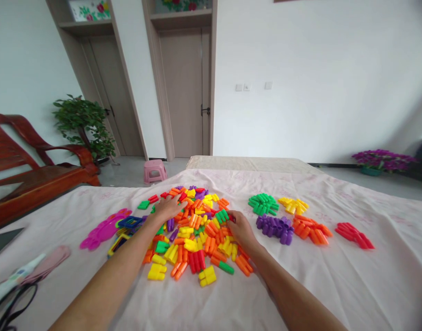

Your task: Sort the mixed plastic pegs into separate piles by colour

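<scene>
Several L fingers [178, 207] spread on blk pile [193, 221], R fingers [233, 214] bent alongside.

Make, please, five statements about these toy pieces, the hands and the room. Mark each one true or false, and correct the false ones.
1. The left hand is over the mixed pile. True.
2. The right hand is touching the sorted yellow group. False: the right hand is at the right edge of the mixed pile.
3. The red group lies farthest right among the sorted colours. True.
4. The purple group lies farther from the person than the green group. False: the purple group is nearer.
5. The pink stool stands on the floor. True.
</scene>
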A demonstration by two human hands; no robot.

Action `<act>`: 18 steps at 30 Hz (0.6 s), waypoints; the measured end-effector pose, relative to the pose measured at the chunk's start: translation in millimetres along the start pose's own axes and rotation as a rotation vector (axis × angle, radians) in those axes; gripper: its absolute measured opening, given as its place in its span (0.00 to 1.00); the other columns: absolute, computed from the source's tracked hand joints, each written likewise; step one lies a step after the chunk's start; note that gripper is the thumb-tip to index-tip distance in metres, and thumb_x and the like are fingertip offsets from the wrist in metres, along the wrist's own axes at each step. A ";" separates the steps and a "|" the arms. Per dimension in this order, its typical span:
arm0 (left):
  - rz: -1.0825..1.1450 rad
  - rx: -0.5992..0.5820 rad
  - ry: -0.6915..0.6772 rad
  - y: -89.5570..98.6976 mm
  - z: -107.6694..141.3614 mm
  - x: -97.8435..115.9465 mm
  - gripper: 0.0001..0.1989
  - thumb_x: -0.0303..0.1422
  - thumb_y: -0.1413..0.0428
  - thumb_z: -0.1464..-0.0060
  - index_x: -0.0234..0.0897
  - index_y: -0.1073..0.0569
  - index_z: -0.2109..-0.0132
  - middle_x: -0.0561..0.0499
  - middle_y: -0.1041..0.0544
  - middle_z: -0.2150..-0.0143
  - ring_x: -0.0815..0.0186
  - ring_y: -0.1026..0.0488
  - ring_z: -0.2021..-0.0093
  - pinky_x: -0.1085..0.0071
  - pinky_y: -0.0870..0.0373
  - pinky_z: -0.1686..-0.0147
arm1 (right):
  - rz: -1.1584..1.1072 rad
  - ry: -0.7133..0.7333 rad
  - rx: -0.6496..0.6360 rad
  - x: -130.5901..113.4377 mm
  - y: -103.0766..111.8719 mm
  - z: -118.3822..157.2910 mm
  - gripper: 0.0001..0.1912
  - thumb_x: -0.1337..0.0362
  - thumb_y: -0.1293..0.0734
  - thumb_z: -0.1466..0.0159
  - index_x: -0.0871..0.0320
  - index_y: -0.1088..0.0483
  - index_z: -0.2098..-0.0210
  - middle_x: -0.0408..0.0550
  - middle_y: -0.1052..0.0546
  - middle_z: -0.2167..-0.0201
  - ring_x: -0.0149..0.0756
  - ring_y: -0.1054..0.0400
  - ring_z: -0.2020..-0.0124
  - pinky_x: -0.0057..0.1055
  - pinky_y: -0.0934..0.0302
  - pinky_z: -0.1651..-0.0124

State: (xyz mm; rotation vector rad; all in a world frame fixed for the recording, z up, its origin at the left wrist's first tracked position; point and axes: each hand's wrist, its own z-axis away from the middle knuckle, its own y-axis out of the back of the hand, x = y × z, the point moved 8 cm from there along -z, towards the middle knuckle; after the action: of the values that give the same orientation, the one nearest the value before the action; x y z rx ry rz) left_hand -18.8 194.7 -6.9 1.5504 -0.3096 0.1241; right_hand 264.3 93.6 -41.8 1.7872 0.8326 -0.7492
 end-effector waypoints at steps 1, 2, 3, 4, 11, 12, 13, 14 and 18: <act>-0.006 -0.007 0.013 -3.6 2.8 3.8 0.39 0.57 0.56 0.43 0.41 0.35 0.32 0.33 0.34 0.33 0.38 0.35 0.37 0.46 0.40 0.43 | -0.005 0.004 -0.010 -1.6 -0.4 -0.2 0.21 0.70 0.41 0.49 0.58 0.20 0.62 0.47 0.19 0.62 0.42 0.28 0.57 0.32 0.37 0.52; -0.008 -0.011 0.019 -6.4 6.7 8.7 0.38 0.57 0.56 0.42 0.42 0.36 0.32 0.33 0.35 0.33 0.38 0.34 0.37 0.46 0.40 0.43 | -0.011 0.006 -0.018 -3.0 -0.7 -0.4 0.21 0.70 0.41 0.50 0.58 0.20 0.63 0.47 0.19 0.63 0.42 0.28 0.58 0.32 0.37 0.53; -0.004 -0.012 0.015 -8.5 11.5 14.8 0.38 0.57 0.56 0.42 0.43 0.36 0.31 0.34 0.34 0.33 0.39 0.34 0.37 0.46 0.39 0.43 | -0.019 0.007 -0.022 -4.0 -0.8 -0.6 0.21 0.70 0.41 0.50 0.58 0.20 0.63 0.47 0.19 0.64 0.42 0.28 0.58 0.32 0.37 0.53; 0.004 -0.007 0.008 -9.9 17.1 21.6 0.37 0.56 0.56 0.41 0.43 0.37 0.31 0.34 0.34 0.33 0.41 0.34 0.37 0.47 0.39 0.43 | -0.025 0.006 -0.022 -4.5 -0.6 -0.8 0.21 0.70 0.41 0.50 0.58 0.20 0.63 0.47 0.19 0.64 0.42 0.28 0.58 0.32 0.37 0.53; 0.078 0.012 -0.149 -17.3 57.6 70.3 0.33 0.53 0.54 0.40 0.46 0.35 0.33 0.39 0.32 0.34 0.46 0.36 0.35 0.52 0.38 0.41 | -0.049 -0.033 0.010 2.3 0.7 -0.7 0.19 0.69 0.40 0.49 0.59 0.21 0.64 0.46 0.20 0.67 0.40 0.28 0.63 0.31 0.36 0.58; 0.107 0.010 -0.218 -15.7 60.5 76.8 0.31 0.53 0.54 0.40 0.46 0.32 0.35 0.41 0.31 0.35 0.49 0.35 0.36 0.55 0.39 0.41 | -0.055 -0.033 0.012 3.3 0.6 -0.5 0.19 0.69 0.41 0.48 0.59 0.21 0.64 0.47 0.20 0.68 0.40 0.28 0.63 0.31 0.36 0.58; 0.141 0.010 -0.292 -12.3 62.0 82.1 0.28 0.52 0.55 0.39 0.46 0.28 0.38 0.43 0.28 0.37 0.52 0.33 0.37 0.59 0.38 0.40 | -0.062 -0.029 0.014 3.9 0.4 -0.2 0.19 0.69 0.41 0.48 0.59 0.21 0.63 0.47 0.20 0.67 0.41 0.28 0.62 0.32 0.36 0.57; 0.171 0.019 -0.345 -6.9 61.0 84.3 0.26 0.50 0.56 0.37 0.46 0.25 0.43 0.45 0.25 0.41 0.55 0.31 0.40 0.63 0.38 0.41 | -0.069 -0.026 0.021 4.5 0.7 0.0 0.20 0.69 0.41 0.48 0.59 0.21 0.62 0.47 0.20 0.65 0.41 0.27 0.60 0.32 0.35 0.56; 0.169 0.129 -0.207 24.6 29.0 54.4 0.25 0.46 0.60 0.35 0.42 0.21 0.56 0.45 0.19 0.51 0.57 0.27 0.46 0.68 0.35 0.47 | -0.075 -0.078 0.111 11.9 5.8 0.8 0.27 0.72 0.42 0.51 0.60 0.22 0.55 0.52 0.20 0.56 0.42 0.28 0.53 0.35 0.37 0.47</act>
State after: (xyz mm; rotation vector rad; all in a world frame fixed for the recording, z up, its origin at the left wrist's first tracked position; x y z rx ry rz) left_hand 23.0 160.2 31.4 1.6672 -0.6071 0.1180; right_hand 275.8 93.7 -48.5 1.8204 0.8237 -0.9237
